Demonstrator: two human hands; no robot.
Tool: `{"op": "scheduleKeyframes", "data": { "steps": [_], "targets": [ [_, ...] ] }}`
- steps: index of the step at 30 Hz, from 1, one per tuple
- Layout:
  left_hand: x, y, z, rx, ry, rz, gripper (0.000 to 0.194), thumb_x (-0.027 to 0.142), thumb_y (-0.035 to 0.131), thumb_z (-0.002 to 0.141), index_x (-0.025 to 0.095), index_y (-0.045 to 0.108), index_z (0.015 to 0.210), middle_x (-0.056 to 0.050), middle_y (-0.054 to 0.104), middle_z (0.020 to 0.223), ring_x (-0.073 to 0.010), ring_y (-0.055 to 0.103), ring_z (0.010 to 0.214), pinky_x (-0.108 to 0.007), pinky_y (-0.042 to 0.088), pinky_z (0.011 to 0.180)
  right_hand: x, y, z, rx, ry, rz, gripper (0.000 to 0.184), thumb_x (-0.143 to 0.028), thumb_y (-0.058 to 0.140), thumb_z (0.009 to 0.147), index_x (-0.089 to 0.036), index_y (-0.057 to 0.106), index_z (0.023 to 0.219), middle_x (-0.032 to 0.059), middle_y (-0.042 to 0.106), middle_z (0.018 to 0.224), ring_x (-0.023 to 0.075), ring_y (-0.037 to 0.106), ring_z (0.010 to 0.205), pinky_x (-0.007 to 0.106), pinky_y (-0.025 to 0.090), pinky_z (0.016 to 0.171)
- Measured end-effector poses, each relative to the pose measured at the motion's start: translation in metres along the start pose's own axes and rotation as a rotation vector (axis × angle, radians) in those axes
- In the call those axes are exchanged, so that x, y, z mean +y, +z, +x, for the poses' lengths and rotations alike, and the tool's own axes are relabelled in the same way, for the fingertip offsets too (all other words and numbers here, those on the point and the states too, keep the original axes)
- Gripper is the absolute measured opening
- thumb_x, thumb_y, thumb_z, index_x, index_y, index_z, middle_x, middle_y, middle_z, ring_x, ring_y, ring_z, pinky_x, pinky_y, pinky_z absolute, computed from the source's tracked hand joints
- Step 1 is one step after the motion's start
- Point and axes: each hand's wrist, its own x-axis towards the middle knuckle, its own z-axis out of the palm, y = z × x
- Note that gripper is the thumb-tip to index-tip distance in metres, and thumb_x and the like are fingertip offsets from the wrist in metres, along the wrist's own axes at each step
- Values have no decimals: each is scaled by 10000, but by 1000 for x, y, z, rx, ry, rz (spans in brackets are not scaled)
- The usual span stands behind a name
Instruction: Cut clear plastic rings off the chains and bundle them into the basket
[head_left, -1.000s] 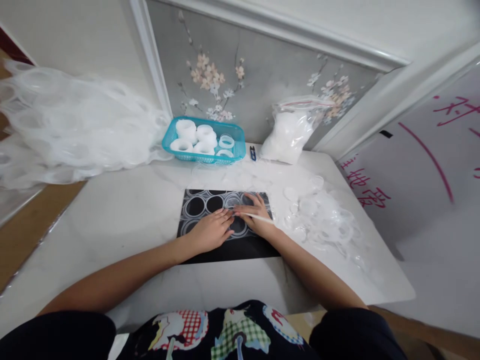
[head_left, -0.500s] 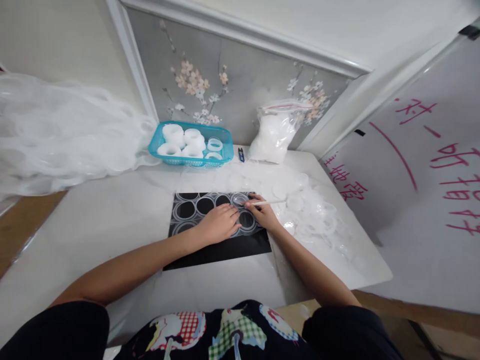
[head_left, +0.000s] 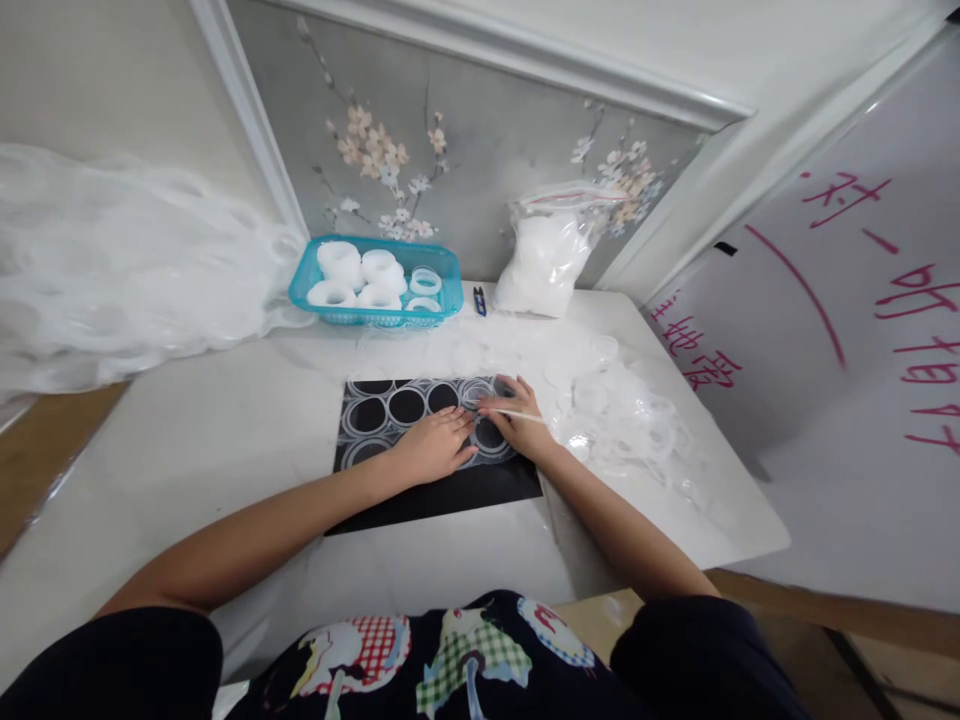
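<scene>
A translucent sheet of joined rings lies over a black mat on the white table. My left hand rests flat on this sheet with its fingers stretched out. Between the thumb and fingers of my right hand is a thin white stick. Its tip points left, at a ring near the sheet's upper right; whether the tip touches is too small to tell. My right hand covers part of the sheet's right edge.
Behind the mat stand a blue basket of white rings, a small blue-handled cutter and a zip bag of white material. Clear ring sheets heap up at the right. A big translucent pile fills the left. A whiteboard borders the table.
My right hand has turned, and the stick's rear end now lies closer along the hand, tilted downward. My left hand stays on the sheet. The view has shifted slightly.
</scene>
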Motion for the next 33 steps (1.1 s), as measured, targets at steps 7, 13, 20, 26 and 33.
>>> {"op": "scheduleKeyframes", "data": {
  "steps": [7, 13, 20, 26, 33],
  "targets": [
    [-5, -14, 7, -23, 52, 15, 277, 313, 571, 912, 98, 696, 1034, -146, 699, 1128, -266, 649, 1067, -376, 477, 983, 26, -32, 31, 514, 279, -130, 337, -344, 410, 970, -227, 725, 986, 74, 725, 1015, 268, 544, 1144, 543, 333, 1068],
    [4, -14, 34, 18, 90, 7, 320, 344, 489, 962, 108, 702, 997, -125, 725, 1051, -251, 660, 1030, -377, 475, 972, 34, -35, 1, 268, 305, 206, 391, -521, 491, 908, -229, 751, 903, 70, 757, 935, 277, 569, 1131, 477, 431, 1016],
    [18, 14, 54, 1, 119, -17, 463, 371, 532, 947, 13, 582, 1235, -235, 567, 1323, -292, 528, 1265, -412, 368, 1106, 34, -20, -9, 235, 343, 317, 404, -555, 525, 879, -229, 763, 889, 52, 770, 918, 263, 601, 1146, 450, 418, 1062],
    [16, 18, 48, 20, 108, -31, 450, 365, 471, 975, 35, 564, 1267, -226, 504, 1392, -283, 486, 1308, -414, 373, 1107, 31, -25, -10, 521, 505, 301, 451, -498, 430, 937, -173, 728, 1031, 118, 731, 1089, 259, 645, 1067, 452, 485, 973],
    [17, 15, 50, -2, 100, -30, 436, 352, 501, 957, 39, 566, 1253, -213, 569, 1332, -283, 526, 1268, -407, 374, 1108, 26, -25, -12, 214, 367, 239, 327, -491, 514, 910, -275, 755, 963, 49, 759, 1028, 307, 529, 1269, 607, 265, 1128]
  ]
}}
